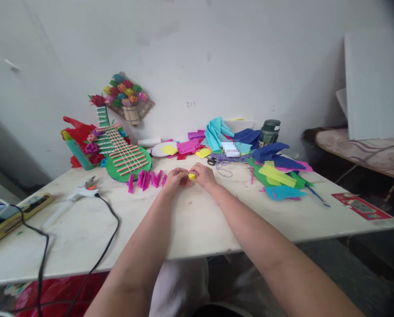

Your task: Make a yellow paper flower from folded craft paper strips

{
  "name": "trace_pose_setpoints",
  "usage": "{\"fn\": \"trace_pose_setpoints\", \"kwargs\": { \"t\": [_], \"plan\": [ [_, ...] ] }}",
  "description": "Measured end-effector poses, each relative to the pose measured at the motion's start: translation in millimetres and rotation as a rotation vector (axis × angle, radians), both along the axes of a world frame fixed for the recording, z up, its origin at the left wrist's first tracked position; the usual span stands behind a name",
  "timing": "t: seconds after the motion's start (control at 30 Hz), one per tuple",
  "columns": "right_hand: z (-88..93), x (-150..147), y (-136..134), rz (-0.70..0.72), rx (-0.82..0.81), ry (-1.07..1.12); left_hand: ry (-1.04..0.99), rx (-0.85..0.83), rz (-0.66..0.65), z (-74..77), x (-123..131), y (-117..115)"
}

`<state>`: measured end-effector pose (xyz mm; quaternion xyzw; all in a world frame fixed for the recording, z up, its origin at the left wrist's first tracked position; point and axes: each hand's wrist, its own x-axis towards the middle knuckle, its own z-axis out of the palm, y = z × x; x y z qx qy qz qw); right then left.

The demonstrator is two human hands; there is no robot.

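Note:
Both my hands meet over the middle of the white table [190, 220]. My left hand [175, 178] and my right hand [202, 175] are closed in a pinch on a small folded piece of yellow paper [191, 176] held between them. Just left of my left hand lies a row of several folded magenta paper pieces [146, 179]. Behind that row rests a green paper guitar [126, 158] with pink and white stripes and paper roses.
A glue gun [83, 191] with a black cord lies at the left. Coloured paper sheets [276, 174] are heaped at the back and right, beside a dark green jar [268, 132] and scissors [212, 161]. A paper flower bouquet [126, 97] leans on the wall.

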<state>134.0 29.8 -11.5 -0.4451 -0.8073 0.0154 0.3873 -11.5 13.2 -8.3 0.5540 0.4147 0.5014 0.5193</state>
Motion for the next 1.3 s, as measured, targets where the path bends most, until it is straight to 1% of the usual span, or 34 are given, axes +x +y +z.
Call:
{"fn": "trace_pose_setpoints", "kwargs": {
  "t": [0.1, 0.17, 0.27, 0.4, 0.57, 0.83, 1.1, 1.2, 1.3],
  "plan": [
    [-0.7, -1, 1, 0.025, 0.013, 0.014, -0.019, -0.016, 0.006, 0.5, 0, 0],
    [-1.1, -1, 1, 0.036, 0.017, 0.026, -0.025, -0.024, -0.013, -0.3, 0, 0],
    [-1.2, -1, 1, 0.04, 0.026, 0.043, 0.003, -0.03, -0.042, -2.4, 0, 0],
    [-1.6, -1, 1, 0.046, 0.04, 0.069, 0.028, -0.012, -0.036, -4.2, 0, 1],
    [-3.3, -2, 4, 0.071, 0.071, 0.114, 0.061, 0.008, 0.006, -1.9, 1, 0],
    [-4.9, -2, 6, 0.118, 0.057, 0.153, 0.147, 0.062, 0.065, 0.6, 4, -1],
    [-7.5, -2, 11, 0.111, 0.066, 0.22, 0.086, 0.062, 0.123, 0.3, 3, 2],
    [-8.7, -2, 12, 0.118, 0.06, 0.25, 0.061, 0.071, 0.105, -0.2, 2, 2],
    [-9.0, -3, 11, 0.134, 0.067, 0.261, 0.081, 0.06, 0.063, -0.5, 2, 1]
  ]
}}
